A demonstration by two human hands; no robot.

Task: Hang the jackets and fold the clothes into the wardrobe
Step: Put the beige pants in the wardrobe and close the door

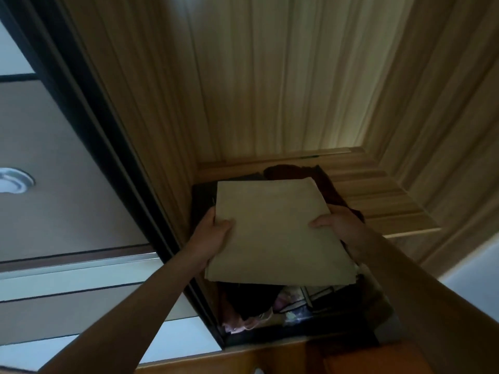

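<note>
A folded beige garment [272,230] is held flat in front of the wooden wardrobe [243,90]. My left hand [213,233] grips its left edge, thumb on top. My right hand [337,225] grips its right edge, thumb on top and fingers hidden underneath. Both arms reach forward and up. The garment's far end lies over dark folded clothes [294,171], red-brown and black, stacked on a wardrobe shelf [378,201]. Its near end hangs out past the shelf front.
A dark sliding-door frame [108,147] runs along the wardrobe's left side. Below the held garment, a lower compartment holds dark clothes and a clear-sided storage bag [294,303]. A ceiling light [13,182] shows at the far left. A wooden surface [270,360] lies below.
</note>
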